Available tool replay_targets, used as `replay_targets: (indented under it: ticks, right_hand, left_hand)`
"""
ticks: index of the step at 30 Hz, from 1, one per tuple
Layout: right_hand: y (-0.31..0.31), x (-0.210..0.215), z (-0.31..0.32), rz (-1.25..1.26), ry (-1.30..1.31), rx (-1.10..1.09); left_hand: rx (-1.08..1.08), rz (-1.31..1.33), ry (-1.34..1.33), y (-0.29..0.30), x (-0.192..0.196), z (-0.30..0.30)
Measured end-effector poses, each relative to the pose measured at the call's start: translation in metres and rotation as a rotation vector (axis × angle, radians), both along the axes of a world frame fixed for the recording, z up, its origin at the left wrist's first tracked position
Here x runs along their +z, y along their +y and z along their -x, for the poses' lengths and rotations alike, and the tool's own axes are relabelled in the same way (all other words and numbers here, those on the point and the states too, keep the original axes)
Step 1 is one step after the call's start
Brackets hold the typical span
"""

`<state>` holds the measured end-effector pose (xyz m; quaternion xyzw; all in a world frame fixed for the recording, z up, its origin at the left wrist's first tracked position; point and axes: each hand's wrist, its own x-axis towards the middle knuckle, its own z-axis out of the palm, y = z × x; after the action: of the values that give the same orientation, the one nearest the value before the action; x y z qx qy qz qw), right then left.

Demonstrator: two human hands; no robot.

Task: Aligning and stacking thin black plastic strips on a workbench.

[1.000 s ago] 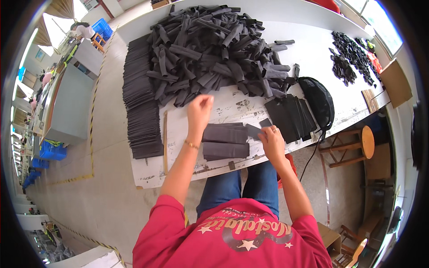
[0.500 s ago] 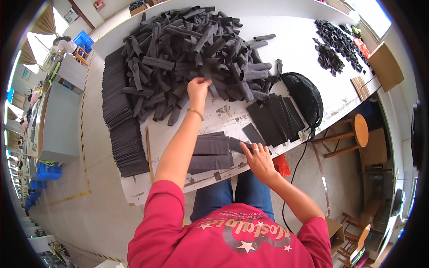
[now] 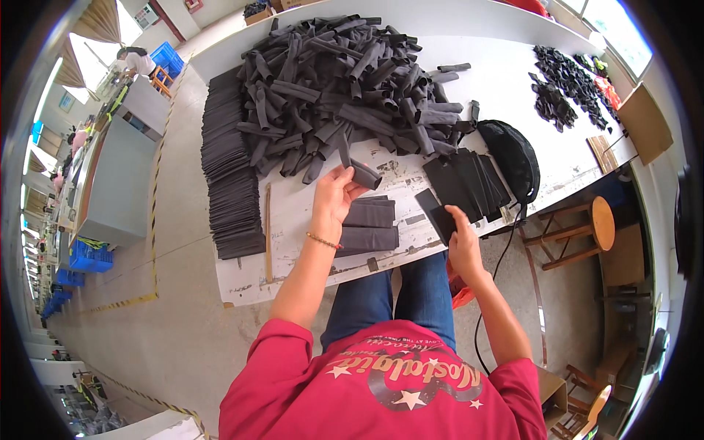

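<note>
My left hand point(image 3: 334, 192) grips a dark grey fabric tube point(image 3: 364, 174) just pulled from the big heap of dark grey tubes point(image 3: 345, 81) on the white table point(image 3: 293, 220). A flat black insert piece point(image 3: 434, 210) is held in my right hand point(image 3: 460, 233) near the table's front edge. Between my hands lies a small stack of finished flat grey pieces point(image 3: 370, 224). To the right of it, a fanned row of flat black inserts point(image 3: 466, 183) rests on the table.
A long stack of flat dark pieces point(image 3: 229, 176) lines the table's left side. A black bag point(image 3: 517, 158) with a cord sits at the right, small black parts point(image 3: 561, 84) farther right. A wooden stool point(image 3: 587, 227) stands beside my legs. Grey floor lies left.
My left hand drew back from the heap with one tube in it. My right hand shifted right and took up a black insert from the fanned row.
</note>
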<state>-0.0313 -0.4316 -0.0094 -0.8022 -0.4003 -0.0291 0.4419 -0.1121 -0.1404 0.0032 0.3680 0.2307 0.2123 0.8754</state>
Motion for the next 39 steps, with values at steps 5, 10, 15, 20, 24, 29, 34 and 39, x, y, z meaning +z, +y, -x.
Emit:
replay_targets:
  ticks: [5,10,15,20,24,29,34,39]
  right_hand:
    - [0.021,0.027,0.017,-0.047,0.153,-0.033]
    - [0.033,0.026,0.028,0.018,-0.086,0.113]
    - [0.033,0.039,0.032,0.0,-0.111,0.1]
    - [0.036,0.054,0.034,0.011,-0.155,0.137]
    - [0.048,0.072,0.042,-0.023,-0.194,0.094]
    - [0.058,0.079,0.042,0.003,-0.313,0.069]
    - [0.058,0.083,0.038,0.024,-0.402,0.035]
    - [0.058,0.083,0.037,0.065,-0.511,0.026]
  left_hand:
    - [-0.043,0.19,-0.103,-0.022,0.001,0.014]
    - [-0.085,0.154,-0.14,-0.031,0.01,0.02]
    - [-0.064,0.121,-0.138,-0.03,0.018,0.026]
    - [-0.004,0.114,-0.104,-0.027,0.01,0.027]
    - [0.046,0.16,-0.099,-0.032,0.015,0.026]
    - [-0.019,0.14,-0.095,-0.044,0.028,0.026]
    - [-0.12,0.188,-0.143,-0.045,0.033,0.031]
    - [-0.088,0.116,-0.121,-0.052,0.037,0.034]
